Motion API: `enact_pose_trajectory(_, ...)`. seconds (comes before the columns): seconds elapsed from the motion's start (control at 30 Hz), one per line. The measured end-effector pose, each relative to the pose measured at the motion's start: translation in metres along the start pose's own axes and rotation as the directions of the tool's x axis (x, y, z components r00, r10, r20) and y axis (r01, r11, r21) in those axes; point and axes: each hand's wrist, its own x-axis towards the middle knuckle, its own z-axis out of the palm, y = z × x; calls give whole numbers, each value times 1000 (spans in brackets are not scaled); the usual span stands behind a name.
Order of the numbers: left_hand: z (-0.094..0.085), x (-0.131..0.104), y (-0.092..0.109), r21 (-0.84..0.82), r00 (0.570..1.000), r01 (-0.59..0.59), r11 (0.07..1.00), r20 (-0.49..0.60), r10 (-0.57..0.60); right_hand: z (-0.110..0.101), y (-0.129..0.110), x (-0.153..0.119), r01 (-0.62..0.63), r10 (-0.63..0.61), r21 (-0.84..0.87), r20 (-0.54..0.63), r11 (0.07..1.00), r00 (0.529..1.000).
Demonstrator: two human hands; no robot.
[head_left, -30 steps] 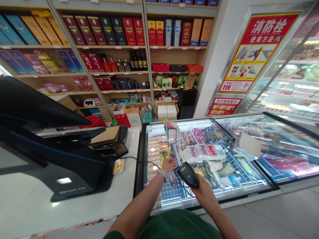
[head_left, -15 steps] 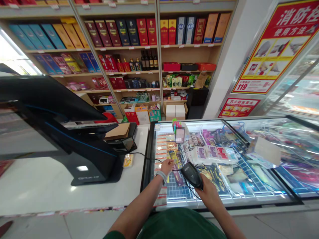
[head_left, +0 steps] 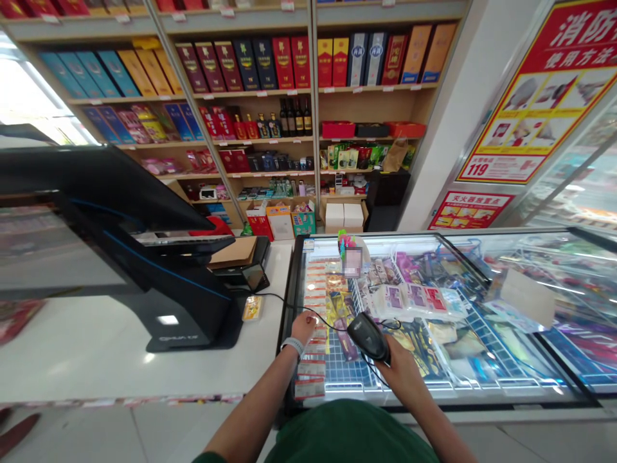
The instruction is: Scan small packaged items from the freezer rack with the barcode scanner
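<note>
My right hand (head_left: 402, 370) is wrapped around the handle of a black handheld barcode scanner (head_left: 369, 337), above the glass top of a chest freezer (head_left: 337, 389). A thin black cable (head_left: 274, 296) runs from the counter toward the scanner. My left hand (head_left: 303, 326), with a light watch band on its wrist, is closed with curled fingers over the column of price labels (head_left: 315, 289) at the freezer's left side. The cable passes right by its fingertips; whether they pinch anything is hidden.
A black checkout terminal (head_left: 193, 308) stands on the white counter (head_left: 96, 360), with a small yellow pack (head_left: 252, 308) beside it. Packaged goods (head_left: 419, 299) lie in wire baskets inside the freezer. An open carton (head_left: 523, 299) rests at right. Stocked shelves (head_left: 270, 96) stand behind.
My left hand has moved left and slightly down, from beside the scanner to over the price labels. My right hand still holds the scanner almost in place. The view has shifted slightly.
</note>
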Motion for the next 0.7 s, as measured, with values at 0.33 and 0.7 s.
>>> enact_pose_trajectory(0.33,-31,6,-33,130,986,58,990,-161,-37,4,6,1,12,-12,18,2,1000,1000)
enact_pose_trajectory(0.7,-83,2,-54,326,918,198,924,-392,-58,6,11,5,-7,7,14,7,1000,1000)
